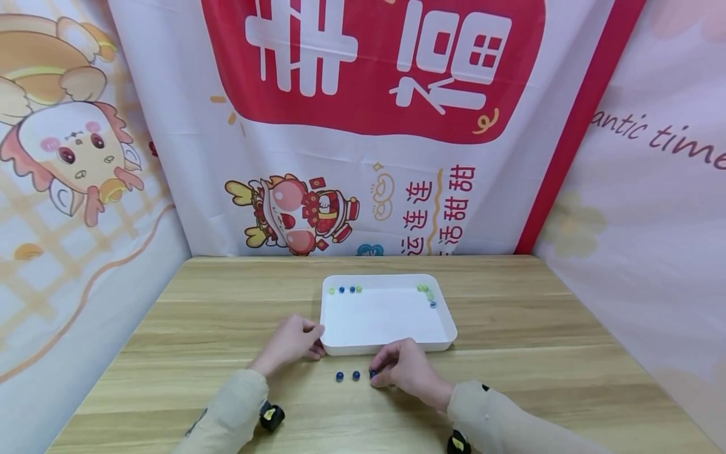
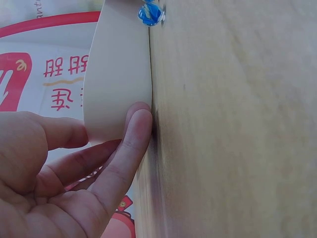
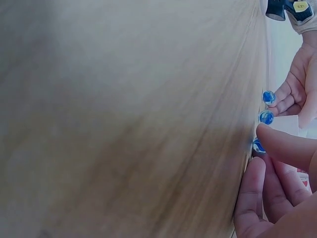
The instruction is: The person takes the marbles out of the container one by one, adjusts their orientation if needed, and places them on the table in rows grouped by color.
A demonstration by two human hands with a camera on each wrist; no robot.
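Note:
A white rectangular tray (image 1: 391, 347) lies on the wooden table. My left hand (image 1: 292, 339) grips its front left corner, the thumb at the rim and the fingers against the outer wall low by the tabletop, as the left wrist view shows. In front of the tray, my right hand (image 1: 409, 369) pinches a blue marble (image 3: 258, 145) between thumb and fingers, close to the tabletop. To the left of that marble, two more blue marbles (image 1: 356, 376) (image 1: 339, 376) stand in a row with it. In the right wrist view, blue swirls show inside the clear glass.
Inside the tray, yellow-green marbles (image 1: 331, 291) and blue marbles (image 1: 341, 290) line the back left edge. More yellow-green marbles (image 1: 429, 295) and a blue marble (image 1: 433, 304) rest in the back right corner. Printed cloth (image 1: 363, 151) hangs behind the table (image 1: 227, 296) and at both sides.

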